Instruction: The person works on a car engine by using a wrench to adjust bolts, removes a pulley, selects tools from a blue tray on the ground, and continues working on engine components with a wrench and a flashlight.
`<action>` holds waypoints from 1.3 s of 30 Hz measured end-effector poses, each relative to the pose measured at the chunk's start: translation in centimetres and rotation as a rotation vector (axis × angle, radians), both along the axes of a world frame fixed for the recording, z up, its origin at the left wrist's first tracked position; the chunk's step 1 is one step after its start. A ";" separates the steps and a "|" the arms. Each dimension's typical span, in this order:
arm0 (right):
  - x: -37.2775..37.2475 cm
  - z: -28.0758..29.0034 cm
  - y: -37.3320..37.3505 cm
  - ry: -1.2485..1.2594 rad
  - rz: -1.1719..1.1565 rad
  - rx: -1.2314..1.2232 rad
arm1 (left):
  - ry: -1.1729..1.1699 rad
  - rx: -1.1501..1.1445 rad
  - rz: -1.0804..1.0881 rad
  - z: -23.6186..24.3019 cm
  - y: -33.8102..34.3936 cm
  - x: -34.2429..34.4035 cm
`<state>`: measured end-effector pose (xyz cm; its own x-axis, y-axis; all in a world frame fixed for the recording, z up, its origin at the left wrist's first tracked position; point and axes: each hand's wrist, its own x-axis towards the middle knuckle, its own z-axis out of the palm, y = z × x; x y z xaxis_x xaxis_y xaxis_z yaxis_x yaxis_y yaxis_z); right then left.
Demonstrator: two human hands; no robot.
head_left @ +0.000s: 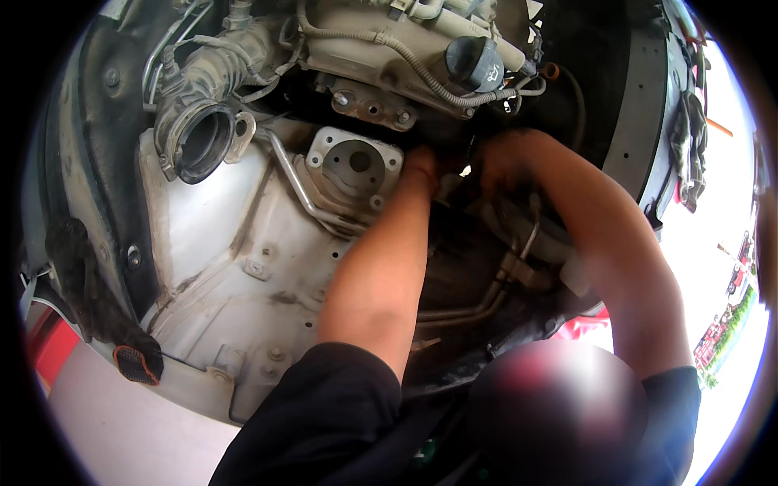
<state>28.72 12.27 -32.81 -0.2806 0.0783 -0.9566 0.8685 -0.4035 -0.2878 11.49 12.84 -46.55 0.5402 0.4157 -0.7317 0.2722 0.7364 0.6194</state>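
Both my arms reach down into a car's engine bay. My left hand (422, 164) is in the dark gap beside a metal mounting bracket (322, 139) with a round opening; its fingers are hidden in shadow. My right hand (512, 155) is a little further right, bent downward below the black oil filler cap (474, 63), with its fingers curled in. What the right hand grips cannot be made out in the shadow. Close under it are a hose and a bent metal pipe (531, 228).
The engine (348, 57) with its ribbed wiring conduit spans the top. An open air intake duct (207, 142) stands at left above the pale inner body panel (279, 275). Black fender liner (101, 146) borders the left. A blurred dark round shape (559, 413) covers the lower right.
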 end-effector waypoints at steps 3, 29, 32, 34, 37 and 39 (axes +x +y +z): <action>2.1 -4.9 -0.4 0.083 -0.037 -0.018 | -0.120 -0.422 0.404 -1.0 -0.3 1.3; 4.3 15.2 -45.6 -0.900 -1.731 0.809 | 0.027 -0.290 0.063 1.6 -0.3 2.0; -3.2 6.6 -60.1 -0.978 -1.678 0.412 | 0.100 -0.155 -0.012 3.7 -0.4 3.3; -8.4 2.5 -64.0 -0.895 -1.924 0.150 | 0.159 -0.027 -0.045 5.8 -0.3 3.7; -15.2 -3.8 -67.7 -0.809 -2.009 0.164 | 0.252 0.158 -0.088 9.5 0.0 2.8; -14.7 -6.3 -66.2 -0.603 -2.134 0.053 | 0.334 0.278 -0.113 11.7 -0.1 2.0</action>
<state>14.07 -53.92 -39.06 0.4708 -0.2023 -0.8588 -0.7555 -0.5952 -0.2739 13.44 12.78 -34.86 0.3465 0.5733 -0.7425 0.5598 0.5087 0.6541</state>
